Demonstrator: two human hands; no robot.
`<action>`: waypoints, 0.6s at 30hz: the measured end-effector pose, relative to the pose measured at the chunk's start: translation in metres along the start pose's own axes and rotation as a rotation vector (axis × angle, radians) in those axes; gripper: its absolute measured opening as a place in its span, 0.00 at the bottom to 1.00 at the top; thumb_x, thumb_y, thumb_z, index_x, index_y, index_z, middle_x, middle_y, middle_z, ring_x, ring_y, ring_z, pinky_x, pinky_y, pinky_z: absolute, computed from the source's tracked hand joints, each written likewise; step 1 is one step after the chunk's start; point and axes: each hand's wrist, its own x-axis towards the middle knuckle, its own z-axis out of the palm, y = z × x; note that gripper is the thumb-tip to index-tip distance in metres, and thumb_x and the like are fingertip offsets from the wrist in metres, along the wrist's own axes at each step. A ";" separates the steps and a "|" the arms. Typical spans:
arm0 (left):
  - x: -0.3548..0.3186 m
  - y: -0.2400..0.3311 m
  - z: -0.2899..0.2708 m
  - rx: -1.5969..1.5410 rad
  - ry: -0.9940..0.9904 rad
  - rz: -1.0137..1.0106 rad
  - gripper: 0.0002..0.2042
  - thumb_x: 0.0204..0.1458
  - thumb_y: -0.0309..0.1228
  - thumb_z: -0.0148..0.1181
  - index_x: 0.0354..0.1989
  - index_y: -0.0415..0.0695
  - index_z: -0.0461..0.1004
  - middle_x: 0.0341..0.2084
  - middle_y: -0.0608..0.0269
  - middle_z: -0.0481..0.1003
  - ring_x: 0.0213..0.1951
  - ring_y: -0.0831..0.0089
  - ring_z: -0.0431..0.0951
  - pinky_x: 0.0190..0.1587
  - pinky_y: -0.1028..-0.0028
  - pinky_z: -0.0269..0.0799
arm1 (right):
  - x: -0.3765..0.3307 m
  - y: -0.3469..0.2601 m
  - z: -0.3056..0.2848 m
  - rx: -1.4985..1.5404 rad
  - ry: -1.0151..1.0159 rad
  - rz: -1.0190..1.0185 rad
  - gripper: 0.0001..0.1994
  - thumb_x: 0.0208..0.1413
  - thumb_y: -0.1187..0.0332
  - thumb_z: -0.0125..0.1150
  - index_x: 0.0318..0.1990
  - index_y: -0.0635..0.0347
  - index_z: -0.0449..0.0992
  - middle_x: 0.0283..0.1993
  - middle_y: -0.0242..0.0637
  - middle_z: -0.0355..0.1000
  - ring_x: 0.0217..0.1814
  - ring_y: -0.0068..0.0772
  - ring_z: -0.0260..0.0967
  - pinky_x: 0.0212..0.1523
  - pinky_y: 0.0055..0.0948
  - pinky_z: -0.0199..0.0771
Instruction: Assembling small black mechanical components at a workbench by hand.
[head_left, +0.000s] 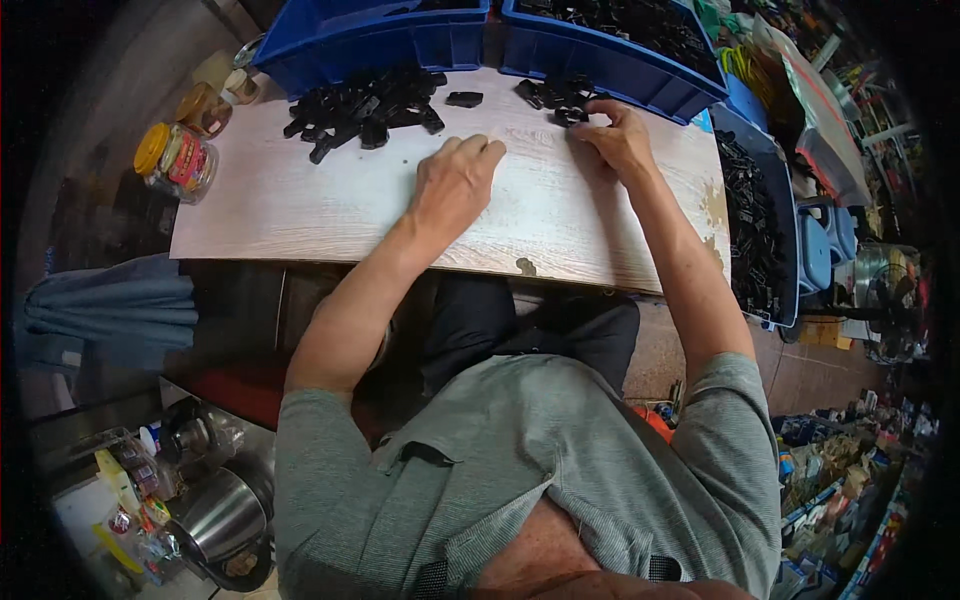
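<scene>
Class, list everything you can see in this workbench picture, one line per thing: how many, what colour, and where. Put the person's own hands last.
wooden board: one, pale wood grain, across the person's lap as a work surface
large pile of plastic parts: many, black, far left of the board
small cluster of parts: several, black, far edge of the board at the right hand
single part: one, black, between pile and cluster
bins: two, blue, behind the board; right one holds black parts
side tray: one, blue, right of the board, full of black parts
jar: one, clear with yellow lid, left of the board
left hand: flat on the board, empty
right hand: fingers touching the small cluster
</scene>
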 end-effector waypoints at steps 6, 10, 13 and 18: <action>-0.014 0.000 -0.006 0.088 -0.043 0.039 0.15 0.52 0.18 0.59 0.48 0.42 0.81 0.39 0.52 0.82 0.39 0.57 0.82 0.41 0.63 0.80 | -0.019 -0.021 -0.004 -0.080 -0.051 0.102 0.19 0.46 0.57 0.79 0.39 0.59 0.80 0.23 0.33 0.73 0.14 0.25 0.66 0.12 0.28 0.65; -0.014 0.000 -0.004 0.030 -0.036 0.018 0.14 0.54 0.21 0.60 0.49 0.40 0.80 0.40 0.51 0.82 0.36 0.57 0.82 0.40 0.64 0.80 | -0.040 -0.033 -0.007 -0.014 -0.156 0.168 0.21 0.44 0.53 0.80 0.32 0.58 0.77 0.18 0.30 0.69 0.12 0.23 0.62 0.12 0.26 0.62; -0.009 0.002 0.002 -0.230 0.213 -0.038 0.10 0.54 0.22 0.60 0.44 0.40 0.79 0.33 0.49 0.81 0.36 0.52 0.82 0.39 0.60 0.79 | -0.047 -0.032 -0.012 0.093 -0.258 0.215 0.16 0.46 0.59 0.79 0.36 0.59 0.80 0.23 0.35 0.75 0.18 0.24 0.68 0.18 0.27 0.67; 0.004 0.007 0.010 -0.432 0.197 -0.198 0.12 0.57 0.25 0.61 0.49 0.37 0.79 0.39 0.48 0.82 0.34 0.55 0.83 0.38 0.66 0.79 | -0.032 -0.015 -0.008 0.139 -0.082 -0.041 0.24 0.51 0.70 0.73 0.56 0.60 0.74 0.20 0.30 0.70 0.16 0.24 0.66 0.15 0.26 0.61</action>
